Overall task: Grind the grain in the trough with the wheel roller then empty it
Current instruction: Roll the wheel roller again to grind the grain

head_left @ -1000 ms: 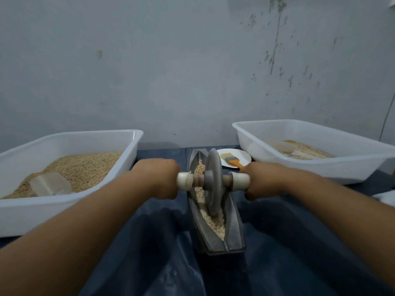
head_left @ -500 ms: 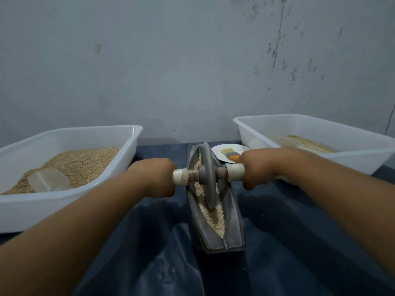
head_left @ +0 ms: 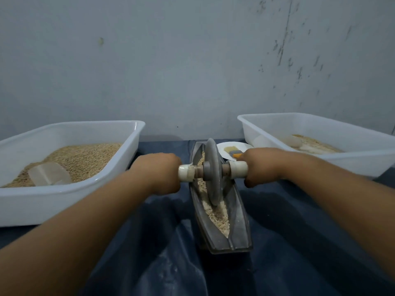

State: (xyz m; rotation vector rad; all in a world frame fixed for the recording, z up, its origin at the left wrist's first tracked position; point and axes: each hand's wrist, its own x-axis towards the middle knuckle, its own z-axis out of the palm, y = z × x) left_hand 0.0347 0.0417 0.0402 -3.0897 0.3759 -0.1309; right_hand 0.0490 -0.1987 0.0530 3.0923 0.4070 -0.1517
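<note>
The left hand (head_left: pixel 159 170) and the right hand (head_left: pixel 259 165) are each clenched around one end of the axle of the wheel (head_left: pixel 211 171). The wheel stands upright in the trough (head_left: pixel 240 218), near its middle, and its rim is pressed into the grain (head_left: pixel 215 214). The trough lies on the dark cloth (head_left: pixel 149 253) between two white tubs.

The risks, as I judge them: if one hand pushes harder than the other, the wheel can tilt and climb the wall of the trough, and grain can spill on the cloth. The trough is narrow and nothing holds it, so a strong push may slide it toward the plate (head_left: pixel 232 146) behind it. Also the grain heaped at the near end may stay whole if the strokes are short.
</note>
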